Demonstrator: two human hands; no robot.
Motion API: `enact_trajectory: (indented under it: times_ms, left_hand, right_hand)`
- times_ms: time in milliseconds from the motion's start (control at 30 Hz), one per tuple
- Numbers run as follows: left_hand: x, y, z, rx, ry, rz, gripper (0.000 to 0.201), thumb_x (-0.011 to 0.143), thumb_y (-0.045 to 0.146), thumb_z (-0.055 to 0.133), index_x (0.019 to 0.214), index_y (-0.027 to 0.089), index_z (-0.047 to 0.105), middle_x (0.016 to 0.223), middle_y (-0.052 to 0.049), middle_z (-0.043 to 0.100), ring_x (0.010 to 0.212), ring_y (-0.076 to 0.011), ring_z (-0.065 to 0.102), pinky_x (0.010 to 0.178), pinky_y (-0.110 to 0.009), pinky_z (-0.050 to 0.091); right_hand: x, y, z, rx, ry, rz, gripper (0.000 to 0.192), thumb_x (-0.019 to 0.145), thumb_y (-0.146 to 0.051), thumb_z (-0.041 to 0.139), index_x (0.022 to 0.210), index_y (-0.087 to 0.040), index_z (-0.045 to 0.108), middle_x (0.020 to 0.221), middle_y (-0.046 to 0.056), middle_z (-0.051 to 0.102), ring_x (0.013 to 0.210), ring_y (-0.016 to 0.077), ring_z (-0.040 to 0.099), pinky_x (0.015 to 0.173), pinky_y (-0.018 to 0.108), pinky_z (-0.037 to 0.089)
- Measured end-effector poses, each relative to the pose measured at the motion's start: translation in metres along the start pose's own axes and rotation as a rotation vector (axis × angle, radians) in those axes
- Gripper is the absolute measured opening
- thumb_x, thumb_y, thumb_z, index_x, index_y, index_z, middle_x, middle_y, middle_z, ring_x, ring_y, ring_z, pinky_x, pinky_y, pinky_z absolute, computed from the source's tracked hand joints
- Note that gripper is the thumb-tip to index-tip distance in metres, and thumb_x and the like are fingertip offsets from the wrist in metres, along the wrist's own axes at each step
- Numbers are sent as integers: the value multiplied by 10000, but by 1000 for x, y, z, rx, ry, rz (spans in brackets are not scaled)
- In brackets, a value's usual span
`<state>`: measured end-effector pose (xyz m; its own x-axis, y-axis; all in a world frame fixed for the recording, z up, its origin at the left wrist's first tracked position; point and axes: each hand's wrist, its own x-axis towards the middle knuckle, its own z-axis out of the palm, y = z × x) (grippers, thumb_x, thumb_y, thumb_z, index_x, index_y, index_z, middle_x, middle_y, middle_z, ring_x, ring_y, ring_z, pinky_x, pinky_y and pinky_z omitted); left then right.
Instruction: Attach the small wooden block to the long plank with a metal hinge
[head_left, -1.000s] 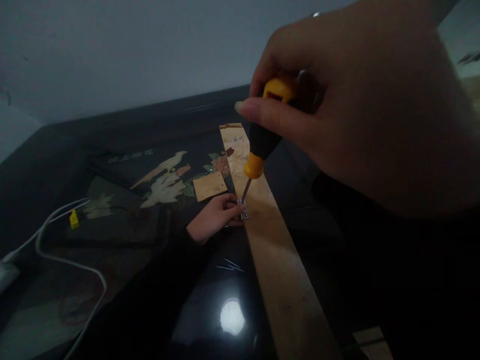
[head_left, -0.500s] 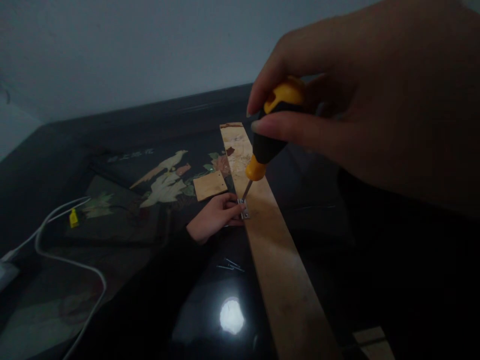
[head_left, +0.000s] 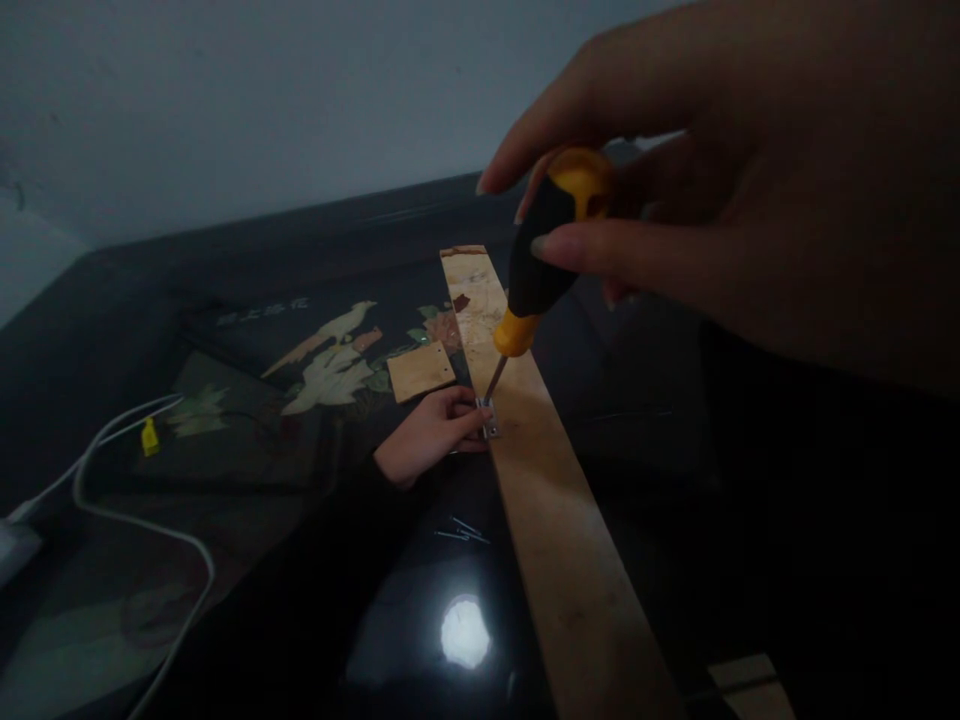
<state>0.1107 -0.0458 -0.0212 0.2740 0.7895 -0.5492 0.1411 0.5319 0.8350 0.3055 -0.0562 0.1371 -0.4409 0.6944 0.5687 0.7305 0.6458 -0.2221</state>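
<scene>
We see a dark, glossy table with a pale inlaid picture of a bird and leaves under its sheen. A long wooden slat lies on it, running from the far middle toward the near right edge. A small metal plate sits at the slat's left edge. Just left of the slat's far half lies a small square of wood. A few thin nails rest on the tabletop beside the slat. At the left, a white cable curves across the surface, with a small yellow tag by it.
</scene>
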Motion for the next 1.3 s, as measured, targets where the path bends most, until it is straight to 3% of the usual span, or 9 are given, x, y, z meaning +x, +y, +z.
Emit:
enact_trajectory:
  times_ms: [133,367,467,567,733,800,933,1133,1300]
  left_hand:
    - [1,0,0,-8,-4,4,51,818,116,550,868,110,544,780,-36,654,653,-87,642,650,-213,550]
    - [0,0,0,-2,-8,12,66,817,109,542,883,107,547,794,-43,662,666,-95,649,655,-216,553]
    - [0,-1,-1,-1,-6,14,78,806,120,563,883,111,551,784,-41,663,655,-94,647,648,-214,551]
    - [1,-2,-2,5,-7,19,100,790,143,592,876,113,552,782,-47,665,659,-105,648,660,-232,554]
    - [1,-1,-1,3,-9,15,76,806,136,568,875,114,545,761,-34,657,642,-93,643,646,-212,551]
    - [0,0,0,7,-4,9,61,813,129,558,868,110,543,762,-36,656,641,-91,644,636,-200,548]
    - [-1,2,1,7,-14,6,76,810,141,565,879,113,548,803,-48,667,662,-97,649,655,-211,547]
    - [0,1,1,14,-8,12,72,803,137,574,866,112,549,778,-38,665,659,-100,649,692,-247,552]
    - [0,1,1,7,1,8,71,804,121,569,871,115,547,776,-30,663,644,-95,644,702,-258,556]
  right_hand:
    - [8,-3,4,-240,-133,20,394,773,-450,442,1021,-195,614,1132,-39,553,1100,193,504,917,346,362]
    - [11,-8,8,-385,-175,209,558,766,-618,375,1160,-251,522,1187,-38,515,1115,249,484,840,413,406]
    - [10,-3,6,-323,-162,126,551,733,-621,404,1090,-232,564,1142,-54,538,1066,198,520,878,360,398]
    - [7,-3,2,-216,-66,-28,551,803,-538,187,1001,-228,597,1002,-72,599,914,122,579,778,297,426]
    - [6,-10,1,-285,16,-17,861,778,-341,-166,855,-218,683,661,-32,582,920,149,601,725,290,440]
    - [7,-9,2,-335,-9,-52,776,823,-386,-55,865,-193,695,698,-19,591,969,172,593,766,279,447]
    - [10,-8,4,-374,-101,35,367,788,-470,448,950,-211,651,1094,-20,583,1060,259,552,830,374,444]
    - [15,-16,13,-440,-199,296,523,810,-587,359,1214,-276,475,1050,23,566,1090,294,501,786,440,465]
    - [12,-5,15,-312,-160,132,460,791,-555,434,1109,-242,546,1125,-31,538,1082,206,511,902,378,414]
